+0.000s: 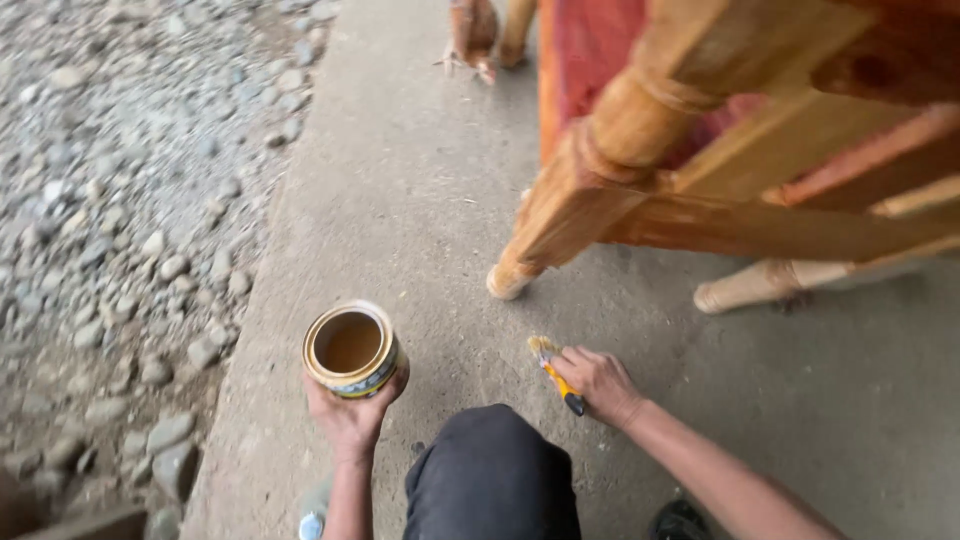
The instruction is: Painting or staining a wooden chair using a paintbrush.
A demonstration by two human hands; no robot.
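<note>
- a bed of grey gravel (120, 180) fills the left side, running along the edge of a concrete floor (400, 180).
- the left hand (350, 415) cups an open round tin (351, 350) from below, fingers wrapped around its lower wall; the tin sits upright above the concrete, near the slab's edge, with brownish liquid inside.
- a knee in dark trousers (490, 475) sits low in the middle, between the two forearms.
- the right hand (600, 385) is closed around a small brush (555, 372) with a yellow and black handle; its bristles point up-left, just above the floor.
- beyond the brush, a turned wooden leg (560, 215) of an orange-brown furniture frame (780, 215) rests its foot on the concrete, apart from the bristles.
- a second leg (760, 285) lies further right.
</note>
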